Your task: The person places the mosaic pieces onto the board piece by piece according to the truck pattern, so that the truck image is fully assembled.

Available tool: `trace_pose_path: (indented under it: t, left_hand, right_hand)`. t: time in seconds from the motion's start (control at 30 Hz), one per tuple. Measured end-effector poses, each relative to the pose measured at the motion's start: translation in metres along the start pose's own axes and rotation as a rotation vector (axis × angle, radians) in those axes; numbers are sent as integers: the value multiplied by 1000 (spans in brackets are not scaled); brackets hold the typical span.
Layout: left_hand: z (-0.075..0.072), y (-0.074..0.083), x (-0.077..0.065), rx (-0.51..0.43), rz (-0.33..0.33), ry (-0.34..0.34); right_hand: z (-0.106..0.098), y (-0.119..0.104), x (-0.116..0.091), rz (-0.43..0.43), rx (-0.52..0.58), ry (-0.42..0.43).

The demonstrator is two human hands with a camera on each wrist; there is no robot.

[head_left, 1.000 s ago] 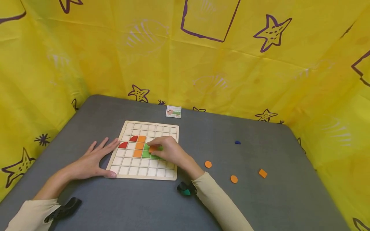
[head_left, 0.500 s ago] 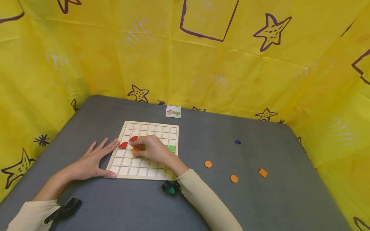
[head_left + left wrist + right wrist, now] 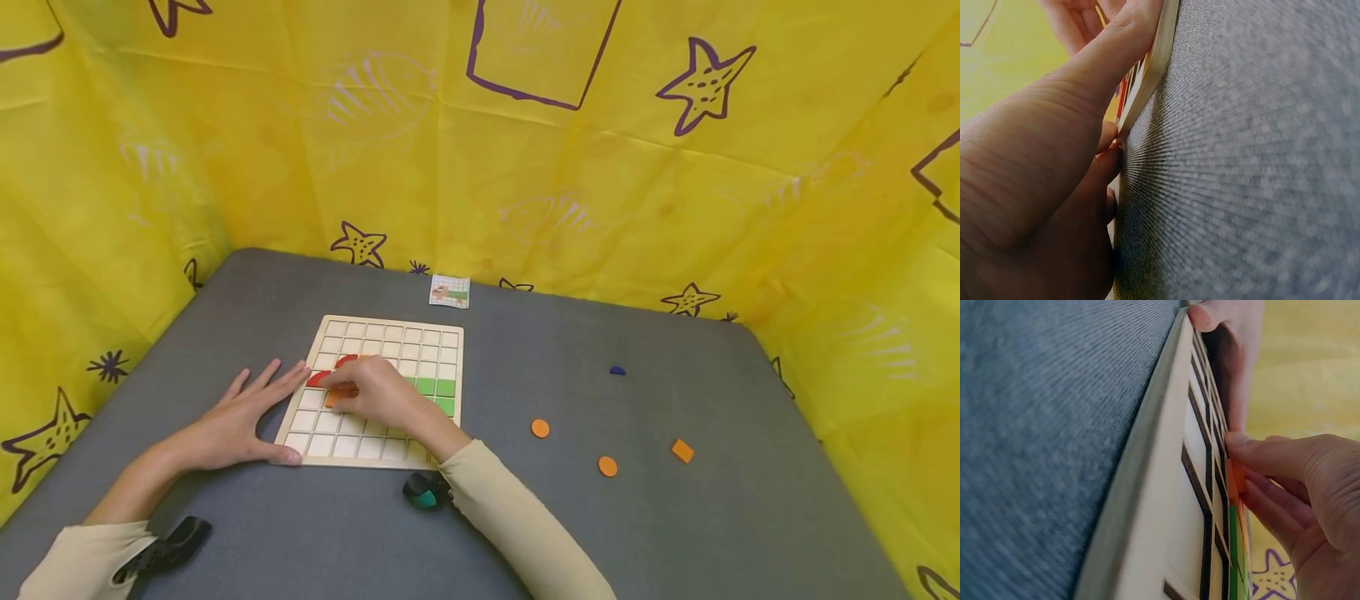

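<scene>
A wooden grid board [image 3: 352, 448] lies on the grey table. My left hand [image 3: 225, 427] spreads its fingers along the board's left edge, thumb near the front corner. Over the board's left half, my right hand [image 3: 386, 396] pinches an orange square piece [image 3: 335, 398] between thumb and fingers, just below a red quarter-round piece [image 3: 318, 380]. A second red piece [image 3: 346, 361] sits one row up, partly covered by the fingers. Green squares [image 3: 446, 388] fill cells on the right; more board pieces are hidden under my right hand. In the right wrist view, the thumb [image 3: 1241, 447] meets the orange piece at the board's surface.
Right of the board lie two orange discs [image 3: 540, 428] [image 3: 607, 467], a loose orange square [image 3: 682, 451] and a blue half-round piece [image 3: 617, 371]. A small picture card [image 3: 450, 292] lies behind the board. Yellow cloth [image 3: 480, 167] hangs around the table.
My right hand has moved left across the board with the orange square, from above the green squares to beside the red piece. The left hand has stayed in place.
</scene>
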State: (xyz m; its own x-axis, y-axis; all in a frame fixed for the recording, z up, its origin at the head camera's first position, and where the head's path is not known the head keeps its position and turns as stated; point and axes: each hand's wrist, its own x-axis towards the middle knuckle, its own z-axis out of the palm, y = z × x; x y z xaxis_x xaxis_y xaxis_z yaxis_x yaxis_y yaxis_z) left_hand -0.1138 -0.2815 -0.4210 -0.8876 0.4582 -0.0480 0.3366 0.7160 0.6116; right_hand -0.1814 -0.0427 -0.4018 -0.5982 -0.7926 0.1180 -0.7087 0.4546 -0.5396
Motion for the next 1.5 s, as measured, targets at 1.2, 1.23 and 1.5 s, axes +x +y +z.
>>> trace_pose_path:
  t: [1.2, 1.23, 1.5]
  left_hand:
    - [2, 0, 0, 5, 10, 3]
    - [2, 0, 0, 7, 11, 4]
    - [1, -1, 0, 21, 6, 3]
  right_hand:
    - [3, 3, -2, -1, 21, 14]
    - [2, 3, -3, -1, 26, 21]
    - [-11, 8, -15, 6, 97, 60]
